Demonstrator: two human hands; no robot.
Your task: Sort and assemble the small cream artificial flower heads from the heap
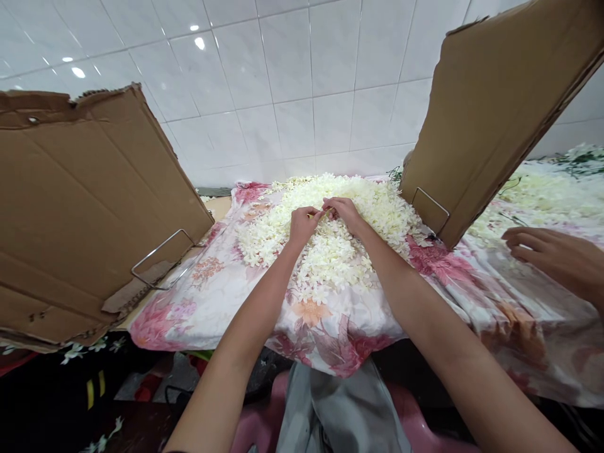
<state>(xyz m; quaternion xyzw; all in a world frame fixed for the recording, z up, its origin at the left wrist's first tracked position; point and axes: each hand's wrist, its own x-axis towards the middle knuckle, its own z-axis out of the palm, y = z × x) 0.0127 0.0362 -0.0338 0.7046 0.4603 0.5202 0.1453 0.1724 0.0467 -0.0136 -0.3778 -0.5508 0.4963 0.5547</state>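
A large heap of small white artificial flowers [337, 258] lies on a floral cloth [226, 296] in front of me. My left hand [304, 223] is over the middle of the heap, thumb and fingers closed in a pinch. Close beside it, my right hand [343, 212] also pinches, its fingertips nearly meeting those of the left. Something small and yellowish shows between the fingertips, but the fingers hide most of it and I cannot make out what it is.
Cardboard panels stand to the left [94, 214] and right [486, 119], each by a wire bookend. Beyond the right panel are a co-worker's hand [552, 255] and more pale flowers [552, 195]. A tiled wall [287, 69] rises behind; a pink stool [267, 415] is below.
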